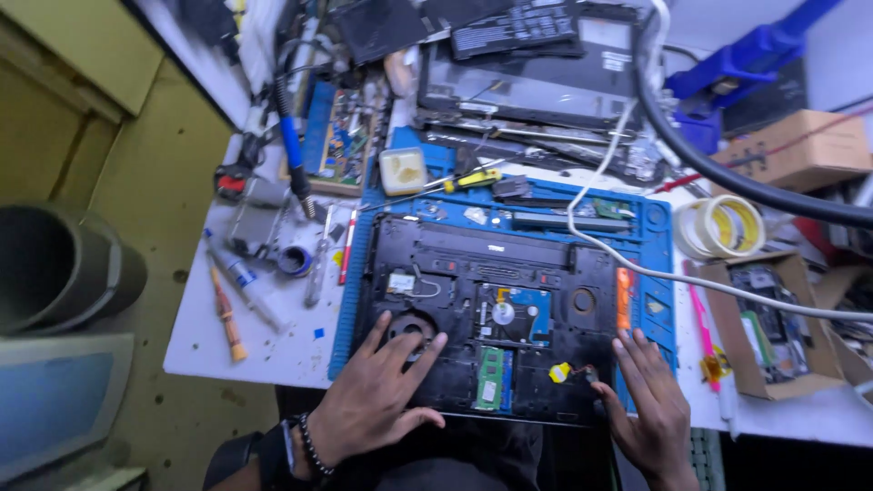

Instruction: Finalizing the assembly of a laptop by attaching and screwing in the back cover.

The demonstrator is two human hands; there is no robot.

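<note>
The left hand [377, 395] and right hand [647, 405], both open and flat, press at 7 and 5 o'clock on the opened laptop [491, 318], steadying it on the blue mat [650, 218] on the table [264, 345].

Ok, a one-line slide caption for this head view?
Both hands, left hand and right hand, rest flat on an opened black laptop base lying on a blue repair mat.

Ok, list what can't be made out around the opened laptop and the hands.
Head view only:
- Laptop base: the near edge is hidden under the left hand and right hand.
- Cardboard box: contents too small and blurred.
- Black hose: both ends cut off by the frame.
</note>
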